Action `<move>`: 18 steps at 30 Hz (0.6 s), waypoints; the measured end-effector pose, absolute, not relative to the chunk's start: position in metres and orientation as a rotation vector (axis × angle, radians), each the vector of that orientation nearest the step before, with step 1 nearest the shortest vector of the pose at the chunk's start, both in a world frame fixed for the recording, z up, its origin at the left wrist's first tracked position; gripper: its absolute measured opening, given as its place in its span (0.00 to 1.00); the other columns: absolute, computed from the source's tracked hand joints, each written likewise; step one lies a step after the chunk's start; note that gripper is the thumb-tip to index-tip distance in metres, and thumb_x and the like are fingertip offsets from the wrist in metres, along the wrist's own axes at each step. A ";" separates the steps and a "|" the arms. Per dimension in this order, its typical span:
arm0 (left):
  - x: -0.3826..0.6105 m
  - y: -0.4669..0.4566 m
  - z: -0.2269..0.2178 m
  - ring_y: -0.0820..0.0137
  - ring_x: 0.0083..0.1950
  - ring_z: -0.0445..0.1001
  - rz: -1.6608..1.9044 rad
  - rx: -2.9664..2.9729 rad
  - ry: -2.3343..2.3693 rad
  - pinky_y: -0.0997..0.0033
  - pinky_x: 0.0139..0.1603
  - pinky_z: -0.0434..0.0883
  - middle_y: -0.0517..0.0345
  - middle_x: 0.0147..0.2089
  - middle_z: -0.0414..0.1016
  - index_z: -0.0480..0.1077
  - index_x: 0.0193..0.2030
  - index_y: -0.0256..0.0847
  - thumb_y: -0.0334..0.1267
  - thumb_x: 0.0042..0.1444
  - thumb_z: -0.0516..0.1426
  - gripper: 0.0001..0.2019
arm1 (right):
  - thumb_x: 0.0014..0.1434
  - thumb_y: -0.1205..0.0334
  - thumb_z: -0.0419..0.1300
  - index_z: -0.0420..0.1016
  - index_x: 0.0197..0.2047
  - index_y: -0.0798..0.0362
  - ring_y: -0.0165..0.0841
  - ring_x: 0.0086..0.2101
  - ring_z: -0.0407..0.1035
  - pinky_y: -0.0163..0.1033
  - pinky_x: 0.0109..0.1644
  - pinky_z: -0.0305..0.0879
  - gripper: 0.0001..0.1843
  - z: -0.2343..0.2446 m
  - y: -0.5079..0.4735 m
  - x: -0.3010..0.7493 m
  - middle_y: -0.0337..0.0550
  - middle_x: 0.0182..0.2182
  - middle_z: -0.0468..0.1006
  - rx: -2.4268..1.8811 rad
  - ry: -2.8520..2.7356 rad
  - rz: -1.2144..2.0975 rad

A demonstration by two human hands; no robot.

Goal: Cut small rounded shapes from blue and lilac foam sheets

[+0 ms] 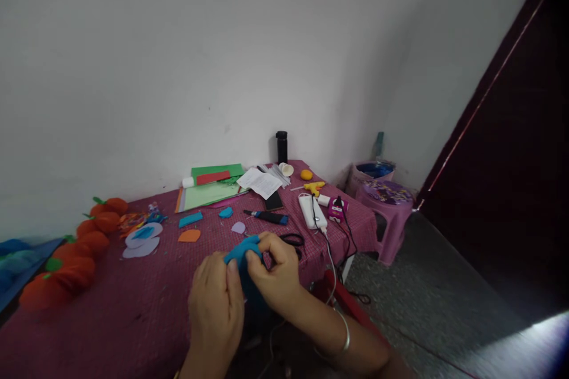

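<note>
A piece of blue felt (243, 249) is pinched between my two hands above the table's front edge; its lower part hangs in shadow. My left hand (216, 296) has its fingers closed on the left side of the felt, thumb on the near face. With thumb and forefinger, my right hand (278, 272) grips the felt's upper right edge. Black-handled scissors (292, 241) lie just beyond my right hand. Small felt cutouts lie past my hands: a lilac one (239, 227), an orange one (189, 235) and a blue strip (191, 219).
Orange felt pumpkins (57, 281) line the table's left side. A utility knife (269, 217), a yellow glue gun (314, 188), a white power strip (311, 211) with cables and a black bottle (282, 148) occupy the right part. A pink stool (386, 213) stands beyond the table's right end.
</note>
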State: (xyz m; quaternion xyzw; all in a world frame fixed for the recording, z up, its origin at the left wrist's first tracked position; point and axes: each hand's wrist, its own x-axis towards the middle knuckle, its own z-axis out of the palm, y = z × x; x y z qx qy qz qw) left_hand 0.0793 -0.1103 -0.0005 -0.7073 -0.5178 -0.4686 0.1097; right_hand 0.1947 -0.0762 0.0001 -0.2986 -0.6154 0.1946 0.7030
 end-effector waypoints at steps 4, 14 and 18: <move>0.079 -0.109 0.000 0.67 0.28 0.66 -1.444 -2.077 -1.537 0.69 0.28 0.60 0.59 0.26 0.65 0.60 0.29 0.44 0.34 0.65 0.46 0.12 | 0.51 0.68 0.58 0.61 0.23 0.51 0.28 0.24 0.62 0.34 0.30 0.60 0.10 0.001 -0.078 0.195 0.34 0.21 0.66 -0.691 -1.352 0.549; 0.085 -0.122 0.012 0.71 0.22 0.60 -1.697 -2.114 -1.817 0.70 0.24 0.57 0.65 0.20 0.61 0.56 0.23 0.46 0.36 0.64 0.46 0.16 | 0.55 0.61 0.59 0.61 0.22 0.52 0.26 0.22 0.56 0.33 0.26 0.55 0.14 0.006 -0.080 0.202 0.33 0.19 0.62 -0.652 -1.306 0.789; 0.085 -0.122 0.014 0.71 0.23 0.61 -1.714 -2.087 -1.860 0.70 0.24 0.57 0.64 0.21 0.62 0.58 0.23 0.45 0.36 0.63 0.47 0.15 | 0.55 0.61 0.59 0.61 0.22 0.52 0.26 0.22 0.56 0.33 0.26 0.54 0.13 0.005 -0.080 0.201 0.33 0.19 0.62 -0.664 -1.308 0.774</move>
